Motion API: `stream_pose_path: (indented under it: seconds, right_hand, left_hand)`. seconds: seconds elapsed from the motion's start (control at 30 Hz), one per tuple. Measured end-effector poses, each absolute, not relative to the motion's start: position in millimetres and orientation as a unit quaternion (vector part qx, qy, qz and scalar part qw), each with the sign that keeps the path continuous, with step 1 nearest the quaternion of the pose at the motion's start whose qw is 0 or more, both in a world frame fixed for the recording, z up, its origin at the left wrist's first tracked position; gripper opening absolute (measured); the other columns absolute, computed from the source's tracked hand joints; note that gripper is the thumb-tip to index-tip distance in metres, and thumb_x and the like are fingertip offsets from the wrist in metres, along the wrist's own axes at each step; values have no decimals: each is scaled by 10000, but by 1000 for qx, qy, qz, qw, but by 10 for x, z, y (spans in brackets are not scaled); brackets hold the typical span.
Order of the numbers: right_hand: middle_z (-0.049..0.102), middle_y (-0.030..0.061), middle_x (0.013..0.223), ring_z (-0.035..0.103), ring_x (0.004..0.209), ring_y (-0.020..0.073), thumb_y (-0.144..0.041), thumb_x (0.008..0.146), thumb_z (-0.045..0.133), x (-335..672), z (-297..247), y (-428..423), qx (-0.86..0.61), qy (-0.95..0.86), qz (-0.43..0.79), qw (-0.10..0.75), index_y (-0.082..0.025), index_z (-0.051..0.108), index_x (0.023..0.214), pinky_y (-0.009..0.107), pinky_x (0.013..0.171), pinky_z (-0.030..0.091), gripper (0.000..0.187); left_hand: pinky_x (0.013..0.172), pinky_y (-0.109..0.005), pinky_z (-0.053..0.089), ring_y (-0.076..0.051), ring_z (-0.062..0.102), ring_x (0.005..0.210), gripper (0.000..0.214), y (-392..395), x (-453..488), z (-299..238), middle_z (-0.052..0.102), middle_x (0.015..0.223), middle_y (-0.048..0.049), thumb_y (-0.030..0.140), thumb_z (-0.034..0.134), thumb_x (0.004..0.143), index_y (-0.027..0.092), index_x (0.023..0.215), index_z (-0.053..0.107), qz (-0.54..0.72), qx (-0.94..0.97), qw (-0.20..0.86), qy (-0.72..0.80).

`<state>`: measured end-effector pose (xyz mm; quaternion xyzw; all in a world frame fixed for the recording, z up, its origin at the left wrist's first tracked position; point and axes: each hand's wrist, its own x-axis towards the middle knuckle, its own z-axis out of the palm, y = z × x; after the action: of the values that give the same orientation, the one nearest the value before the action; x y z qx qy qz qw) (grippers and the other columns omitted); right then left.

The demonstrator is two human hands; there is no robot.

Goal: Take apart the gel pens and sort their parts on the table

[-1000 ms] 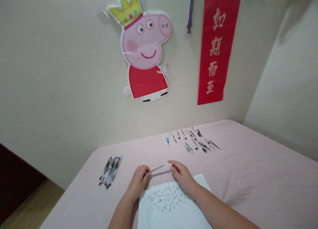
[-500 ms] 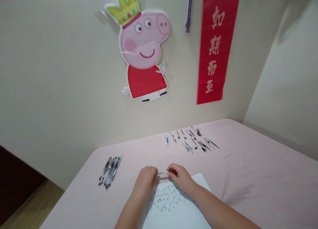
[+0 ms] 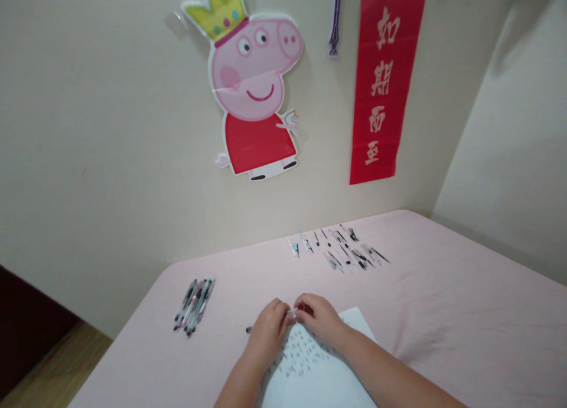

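My left hand (image 3: 268, 332) is closed round a pen, whose dark end (image 3: 248, 330) sticks out on the hand's left side. Between the fingertips of both hands shows a short clear, whitish piece of the pen (image 3: 292, 313). My right hand (image 3: 319, 317) pinches the right end of that piece with thumb and forefinger; the fingers hide most of it. Both hands are over the top edge of a white sheet of paper (image 3: 323, 384) with rows of small handwritten marks.
A bundle of several pens (image 3: 194, 307) lies to the left on the pink bed cover (image 3: 133, 361). Several pen parts (image 3: 359, 257), dark and clear, are laid out in rows near the wall. A pig cutout (image 3: 257, 101) and a red banner (image 3: 385, 89) hang on the wall.
My left hand has moved right, closer to my right hand, and the gap between them has narrowed. The pen's dark end now shows left of my left hand.
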<state>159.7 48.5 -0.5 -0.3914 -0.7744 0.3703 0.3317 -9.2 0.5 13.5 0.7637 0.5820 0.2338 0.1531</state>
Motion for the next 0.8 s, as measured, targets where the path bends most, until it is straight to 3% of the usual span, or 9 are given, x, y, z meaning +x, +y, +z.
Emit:
stream_pose_path:
  seconds: [0.23, 0.4, 0.67, 0.8]
  right_hand:
    - [633, -3, 713, 562, 685, 140, -125, 759, 552, 1594, -9, 481, -396, -774, 367, 332, -182, 653, 806, 237, 656, 425, 125]
    - [669, 26, 815, 590, 726, 148, -103, 743, 559, 1586, -21, 485, -391, -772, 374, 333, -182, 670, 943, 258, 703, 452, 242]
    - [670, 22, 806, 597, 757, 155, -112, 755, 574, 1609, 29, 470, -388, -788, 357, 318, -190, 687, 850, 258, 721, 450, 167]
    - [660, 23, 796, 590, 751, 152, -101, 757, 571, 1603, 31, 465, -389, -787, 355, 322, -184, 683, 836, 252, 711, 442, 160]
  left_hand:
    - [715, -284, 423, -178, 545, 807, 217, 1, -101, 132, 581, 846, -64, 215, 377, 901, 187, 824, 578, 234, 768, 160, 575]
    - [695, -259, 406, -164, 557, 796, 223, -14, -108, 137, 586, 854, -50, 226, 381, 908, 202, 870, 600, 217, 772, 144, 579]
    - [620, -233, 362, -148, 574, 741, 205, -35, -107, 191, 594, 818, -16, 272, 426, 910, 240, 880, 626, 168, 768, 107, 609]
    - [660, -251, 389, -160, 575, 773, 232, -24, -114, 190, 600, 842, -30, 284, 407, 915, 232, 905, 633, 186, 764, 124, 605]
